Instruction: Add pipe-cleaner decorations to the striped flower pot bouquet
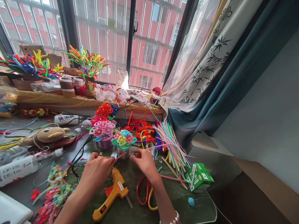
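Observation:
My left hand and my right hand both pinch a thin pink pipe cleaner stretched between them, low over a dark green mat. The stem runs on to the upper right past my right hand. Just behind the hands stand small pots of pipe-cleaner flowers: a pink one and a blue, yellow and pink one. A yellow glue gun lies on the mat below my left hand. Red and yellow handled scissors lie beneath my right wrist.
A bundle of pastel pipe cleaners fans out right of the hands, with a green carton beside it. A plush toy and bottle lie left. The window ledge holds more flower bouquets and jars. Curtains hang at right.

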A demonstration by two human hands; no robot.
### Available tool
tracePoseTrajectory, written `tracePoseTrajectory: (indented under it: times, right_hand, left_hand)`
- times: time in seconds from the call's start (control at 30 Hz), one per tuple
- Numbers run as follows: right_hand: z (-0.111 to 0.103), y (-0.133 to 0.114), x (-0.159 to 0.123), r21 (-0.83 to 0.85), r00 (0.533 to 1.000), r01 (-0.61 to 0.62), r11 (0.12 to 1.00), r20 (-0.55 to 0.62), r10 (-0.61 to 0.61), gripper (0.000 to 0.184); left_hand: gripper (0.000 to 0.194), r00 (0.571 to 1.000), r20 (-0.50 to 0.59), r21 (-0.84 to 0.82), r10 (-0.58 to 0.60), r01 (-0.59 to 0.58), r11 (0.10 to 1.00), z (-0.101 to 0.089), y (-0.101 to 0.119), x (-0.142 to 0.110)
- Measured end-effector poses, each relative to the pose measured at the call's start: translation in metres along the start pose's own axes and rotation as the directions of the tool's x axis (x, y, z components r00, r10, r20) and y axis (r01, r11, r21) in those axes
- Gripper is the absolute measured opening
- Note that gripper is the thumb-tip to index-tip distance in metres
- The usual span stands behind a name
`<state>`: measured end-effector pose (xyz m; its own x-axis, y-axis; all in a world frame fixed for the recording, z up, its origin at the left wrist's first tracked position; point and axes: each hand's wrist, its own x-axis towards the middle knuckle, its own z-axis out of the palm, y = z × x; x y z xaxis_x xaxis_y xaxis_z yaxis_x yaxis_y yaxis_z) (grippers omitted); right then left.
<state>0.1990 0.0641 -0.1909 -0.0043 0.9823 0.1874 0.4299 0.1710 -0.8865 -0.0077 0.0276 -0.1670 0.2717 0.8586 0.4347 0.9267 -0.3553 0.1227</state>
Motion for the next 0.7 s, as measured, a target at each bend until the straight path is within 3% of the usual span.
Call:
tracePoseTrajectory:
  times: [0.17,0.23,0.3,0.43,0.5,0.7]
  right_hand:
    - [-0.007,-0.033,-0.039,0.269,0.995,-0.001,0.963,0.098,-0.026,0.054]
    - [-0.006,-0.055,-0.051,0.557,0.996,0.031,0.830,0.054,-0.073,0.052]
    - [-0.005,-0.076,-0.057,0.700,0.998,0.061,0.711,-0.020,-0.066,0.043]
    - [-0.006,-0.102,-0.056,0.819,0.997,0.072,0.570,-0.038,-0.072,0.032]
    - [-0.007,-0.109,-0.054,0.847,0.996,0.036,0.530,0.011,-0.084,0.031]
    - [-0.013,-0.118,-0.049,0.890,0.975,-0.149,0.431,0.205,-0.085,0.031]
  left_hand:
    - [0.051,0.958,-0.285,-0.142,0.019,-0.062,0.988,-0.032,0.022,-0.020]
    - [0.047,0.919,-0.393,-0.169,0.038,-0.113,0.979,-0.047,0.035,-0.027]
    - [0.036,0.880,-0.470,-0.186,0.075,-0.182,0.965,-0.060,0.045,-0.033]
    - [0.022,0.894,-0.431,-0.163,0.121,-0.209,0.964,-0.072,0.045,-0.042]
    - [0.020,0.900,-0.410,-0.136,0.149,-0.222,0.966,-0.073,0.039,-0.045]
    - [0.016,0.854,-0.472,-0.101,0.220,-0.300,0.948,-0.075,0.034,-0.043]
